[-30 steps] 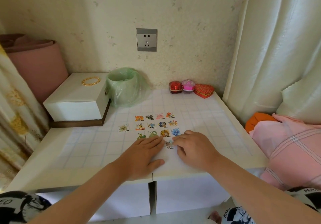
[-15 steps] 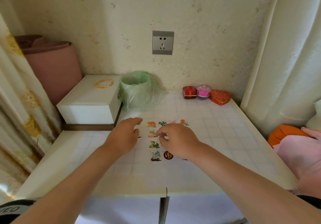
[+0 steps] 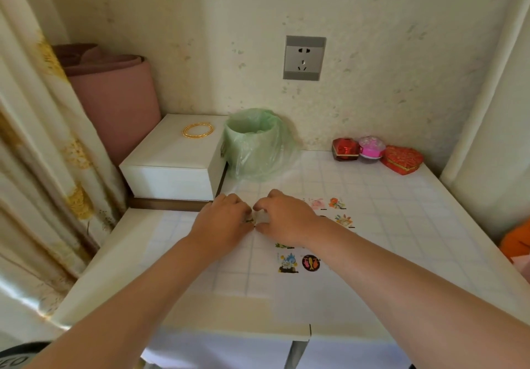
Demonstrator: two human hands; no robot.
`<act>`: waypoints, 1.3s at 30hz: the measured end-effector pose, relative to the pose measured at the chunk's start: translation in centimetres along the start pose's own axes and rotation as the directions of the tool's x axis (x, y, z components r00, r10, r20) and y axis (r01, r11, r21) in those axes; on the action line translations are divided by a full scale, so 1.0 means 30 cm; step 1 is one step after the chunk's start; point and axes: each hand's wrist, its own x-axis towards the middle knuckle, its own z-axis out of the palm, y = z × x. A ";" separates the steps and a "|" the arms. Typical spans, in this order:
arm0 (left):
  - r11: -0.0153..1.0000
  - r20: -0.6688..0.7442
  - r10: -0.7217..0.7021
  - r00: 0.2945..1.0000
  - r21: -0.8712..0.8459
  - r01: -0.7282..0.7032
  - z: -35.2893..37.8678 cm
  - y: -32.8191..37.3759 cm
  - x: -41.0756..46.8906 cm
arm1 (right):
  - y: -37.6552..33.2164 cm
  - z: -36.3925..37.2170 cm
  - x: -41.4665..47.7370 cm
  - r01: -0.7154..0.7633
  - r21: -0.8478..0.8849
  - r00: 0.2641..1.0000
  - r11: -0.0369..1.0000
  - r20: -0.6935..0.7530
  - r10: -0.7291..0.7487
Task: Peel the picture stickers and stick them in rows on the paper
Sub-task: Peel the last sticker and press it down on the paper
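Pinching 1 small sticker [image 3: 259, 217] together, left hand [image 3: 224, 221] and right hand [image 3: 287, 219] meet above the table [image 3: 407, 242].

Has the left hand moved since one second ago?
Yes. The left hand moved away from the person, toward the white box, where it pinches a sticker.

Light was bright, soft and warm, strongest at the curtain [image 3: 37, 168] on the left, pale tabletop [image 3: 401, 225] looked slightly washed out, shadows were faint and soft-edged, straight lines bowed toward the frame edges, fine detail was smeared throughout.
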 end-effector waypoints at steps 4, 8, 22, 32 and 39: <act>0.991 0.012 -0.030 0.999 -0.132 0.031 -0.002 -0.019 0.011 | -0.014 -0.001 0.029 -0.011 -0.001 1.000 1.000 0.026 0.011; 0.992 0.006 -0.032 0.999 -0.124 0.032 0.018 -0.025 0.009 | -0.015 -0.009 0.033 -0.012 0.045 1.000 0.999 0.027 0.011; 0.954 0.024 -0.061 0.998 -0.293 0.065 0.006 -0.049 -0.015 | 0.009 -0.001 0.031 0.043 0.093 0.999 0.995 0.019 -0.045; 0.775 0.052 -0.166 0.985 -0.611 0.163 -0.012 -0.032 -0.022 | -0.003 -0.004 0.025 0.011 0.447 0.998 0.895 -0.054 0.014; 0.658 0.086 -0.238 0.968 -0.719 0.225 -0.084 -0.007 0.014 | -0.017 -0.085 0.002 -0.055 0.709 0.984 0.703 -0.083 0.160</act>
